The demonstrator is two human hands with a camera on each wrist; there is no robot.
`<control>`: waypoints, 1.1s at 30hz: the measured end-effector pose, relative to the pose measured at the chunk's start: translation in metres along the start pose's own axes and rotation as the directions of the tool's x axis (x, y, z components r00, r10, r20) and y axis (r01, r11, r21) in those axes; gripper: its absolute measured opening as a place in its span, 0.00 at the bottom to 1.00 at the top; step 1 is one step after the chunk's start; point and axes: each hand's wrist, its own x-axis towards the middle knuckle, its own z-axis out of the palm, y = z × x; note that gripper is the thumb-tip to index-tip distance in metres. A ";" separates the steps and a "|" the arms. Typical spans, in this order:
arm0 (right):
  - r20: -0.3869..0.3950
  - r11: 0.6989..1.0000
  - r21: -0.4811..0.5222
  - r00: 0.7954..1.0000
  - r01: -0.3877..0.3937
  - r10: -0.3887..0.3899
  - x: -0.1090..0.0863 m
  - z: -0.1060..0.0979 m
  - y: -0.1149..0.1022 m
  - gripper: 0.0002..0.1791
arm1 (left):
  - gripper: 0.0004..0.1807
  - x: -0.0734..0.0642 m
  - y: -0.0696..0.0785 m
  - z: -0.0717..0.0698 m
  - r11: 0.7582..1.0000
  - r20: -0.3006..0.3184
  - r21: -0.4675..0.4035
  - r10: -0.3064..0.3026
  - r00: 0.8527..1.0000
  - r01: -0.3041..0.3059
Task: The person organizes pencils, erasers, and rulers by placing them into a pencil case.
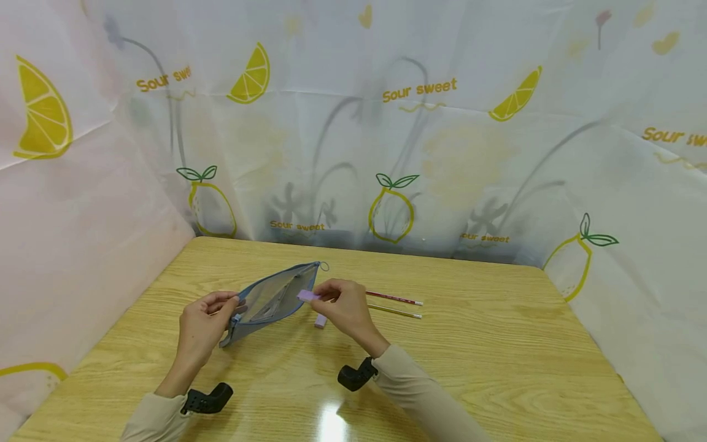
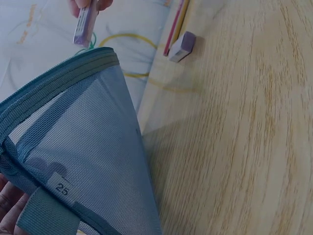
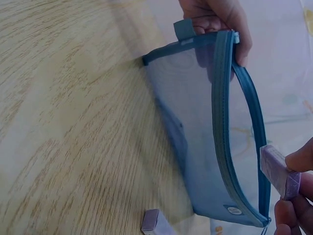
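A blue mesh zipper pouch (image 1: 270,301) stands tilted on the table with its mouth spread apart. My left hand (image 1: 204,322) grips the pouch by its near-left end, beside the label and fabric tab seen in the left wrist view. Between thumb and fingers, my right hand (image 1: 347,310) pinches a purple block-shaped eraser (image 3: 279,171) at the pouch's opening, near its far-right end. A second purple eraser (image 1: 321,320) lies on the table just under the right hand. Through the pouch's opening something pale shows inside, too unclear to name.
Right of the hands lie a red pencil (image 1: 394,298) and a yellow pencil (image 1: 394,311), partly covered by the right hand. The wooden table (image 1: 497,356) meets a lemon-printed cloth (image 1: 342,141) at the back and both sides.
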 end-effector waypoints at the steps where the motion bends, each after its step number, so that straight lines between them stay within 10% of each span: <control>1: 0.003 1.000 -0.001 1.000 0.001 -0.001 0.001 0.001 0.000 0.04 | 0.15 0.000 0.000 0.000 1.000 0.002 -0.004 -0.001 1.000 0.001; 33: 0.136 0.991 -0.130 0.991 0.013 0.005 0.019 0.025 0.005 0.01 | 0.13 0.001 -0.003 0.000 1.000 0.006 -0.008 0.016 1.000 -0.016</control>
